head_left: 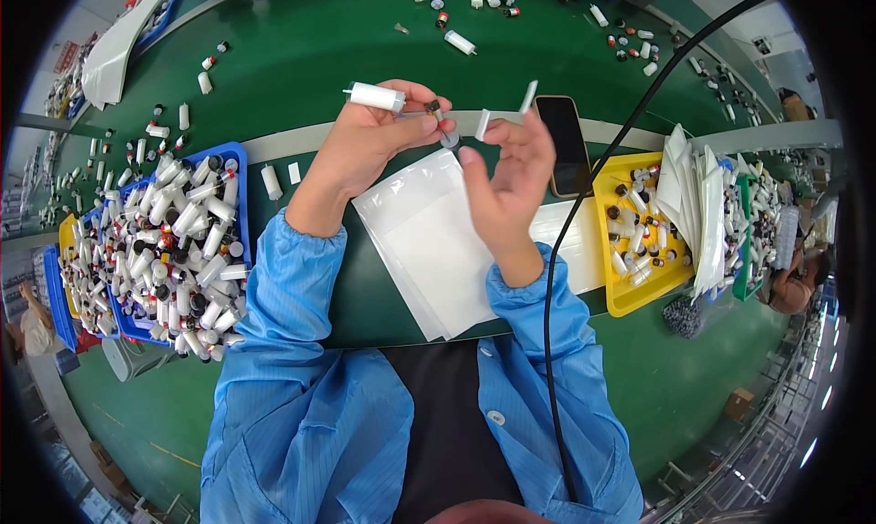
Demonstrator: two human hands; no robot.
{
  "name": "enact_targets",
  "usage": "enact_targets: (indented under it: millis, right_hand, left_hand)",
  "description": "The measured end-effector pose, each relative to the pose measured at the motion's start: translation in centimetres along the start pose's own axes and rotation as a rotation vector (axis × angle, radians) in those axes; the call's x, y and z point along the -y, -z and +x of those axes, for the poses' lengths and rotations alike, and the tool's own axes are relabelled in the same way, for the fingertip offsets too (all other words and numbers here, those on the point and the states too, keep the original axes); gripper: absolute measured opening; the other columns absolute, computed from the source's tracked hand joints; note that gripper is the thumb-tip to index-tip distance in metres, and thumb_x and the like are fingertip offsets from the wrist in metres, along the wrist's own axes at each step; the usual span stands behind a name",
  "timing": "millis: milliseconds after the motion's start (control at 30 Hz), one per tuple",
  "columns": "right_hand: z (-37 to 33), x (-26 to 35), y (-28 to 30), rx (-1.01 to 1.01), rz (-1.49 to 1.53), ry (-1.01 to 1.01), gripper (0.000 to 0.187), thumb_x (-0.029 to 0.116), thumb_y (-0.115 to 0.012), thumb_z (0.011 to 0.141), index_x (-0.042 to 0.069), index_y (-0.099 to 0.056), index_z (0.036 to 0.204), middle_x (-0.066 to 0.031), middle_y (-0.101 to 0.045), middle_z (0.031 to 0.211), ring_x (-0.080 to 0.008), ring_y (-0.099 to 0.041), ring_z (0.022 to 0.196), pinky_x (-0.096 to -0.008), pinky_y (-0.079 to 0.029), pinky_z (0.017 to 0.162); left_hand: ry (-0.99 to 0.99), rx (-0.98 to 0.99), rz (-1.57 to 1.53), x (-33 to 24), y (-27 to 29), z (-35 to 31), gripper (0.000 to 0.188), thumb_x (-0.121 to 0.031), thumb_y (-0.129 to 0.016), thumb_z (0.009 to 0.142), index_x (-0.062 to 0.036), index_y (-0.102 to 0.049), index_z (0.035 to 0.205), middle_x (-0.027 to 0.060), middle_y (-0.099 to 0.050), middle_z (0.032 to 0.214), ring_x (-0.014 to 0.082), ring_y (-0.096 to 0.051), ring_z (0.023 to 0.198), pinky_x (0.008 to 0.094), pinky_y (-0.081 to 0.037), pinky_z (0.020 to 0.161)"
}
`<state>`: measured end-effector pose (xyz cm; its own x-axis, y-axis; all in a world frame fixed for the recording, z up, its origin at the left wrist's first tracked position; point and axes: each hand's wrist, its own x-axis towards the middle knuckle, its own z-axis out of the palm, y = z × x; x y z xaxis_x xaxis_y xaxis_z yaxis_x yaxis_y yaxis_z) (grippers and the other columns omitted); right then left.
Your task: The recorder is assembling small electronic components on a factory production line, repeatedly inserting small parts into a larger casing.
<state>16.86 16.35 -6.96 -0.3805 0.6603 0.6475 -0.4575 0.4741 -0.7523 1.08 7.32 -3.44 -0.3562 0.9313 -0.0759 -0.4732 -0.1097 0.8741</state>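
Above the far edge of the clear plastic bags, my left hand [351,150] is closed. It holds a white cylinder [376,97] between its fingers and pinches a small dark-capped part [432,109] with a red band at its fingertips. Just below those fingertips is a small grey round piece [449,140]. My right hand [513,172] is beside it to the right, fingers apart and thumb raised. White sleeve-like pieces [483,124] show at two of its fingertips; whether they are finger covers or loose parts I cannot tell.
Blue bins [239,182] heaped with white cylinders stand at left. To the right are a phone [563,141], a yellow tray [630,300] with similar parts and white sheets [684,186]. Clear bags [429,259] lie before me. A black cable [598,168] crosses at right. Loose cylinders [460,42] lie farther back.
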Motion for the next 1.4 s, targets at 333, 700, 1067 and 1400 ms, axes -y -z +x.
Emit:
enact_targets:
  millis: [333, 700, 1067, 1400]
  right_hand:
    - [2.3, 2.1, 0.7, 0.087, 0.285, -0.501, 0.052, -0.013, -0.058, 0.088, -0.001, -0.04, 0.135, -0.0064, -0.057, 0.098, -0.0109, -0.061, 0.09, -0.024, -0.051, 0.08]
    - [1.8, 1.2, 0.7, 0.094, 0.138, -0.454, 0.051, -0.01, -0.062, 0.087, -0.002, -0.042, 0.133, -0.0072, -0.058, 0.099, -0.0114, -0.06, 0.09, -0.0239, -0.05, 0.077]
    - [1.6, 0.0, 2.1, 0.105, 0.404, -0.601, 0.065, -0.009, -0.07, 0.082, 0.006, -0.04, 0.137, -0.0035, -0.05, 0.108, -0.0119, -0.059, 0.098, -0.025, -0.049, 0.08]
    - [0.1, -1.0, 1.8, 0.014, 0.157, -0.578, 0.018, 0.005, -0.068, 0.093, 0.003, -0.06, 0.109, 0.0028, -0.06, 0.09, -0.0035, -0.054, 0.082, -0.0189, -0.044, 0.074]
  left_hand:
    - [-0.029, 0.018, 0.219, 0.7, -0.9, -0.2, 0.03, 0.005, -0.069, 0.084, 0.0039, -0.065, 0.113, 0.0123, -0.071, 0.104, 0.0189, -0.07, 0.097, 0.0308, -0.057, 0.086]
    - [-0.035, -0.003, 0.235, 1.3, -1.1, -0.4, 0.027, 0.002, -0.072, 0.085, 0.0034, -0.067, 0.111, 0.0108, -0.071, 0.102, 0.0166, -0.07, 0.093, 0.0284, -0.057, 0.083]
    - [-0.009, 0.162, 0.371, -0.3, -1.4, -0.9, 0.026, -0.002, -0.07, 0.089, 0.0042, -0.067, 0.115, 0.0147, -0.072, 0.111, 0.0163, -0.069, 0.094, 0.0285, -0.056, 0.085]
    - [-0.21, -0.511, 1.212, -6.5, 10.0, 2.3, 0.026, -0.006, -0.082, 0.074, 0.0025, -0.071, 0.096, 0.0111, -0.074, 0.09, 0.0181, -0.071, 0.085, 0.0295, -0.058, 0.077]
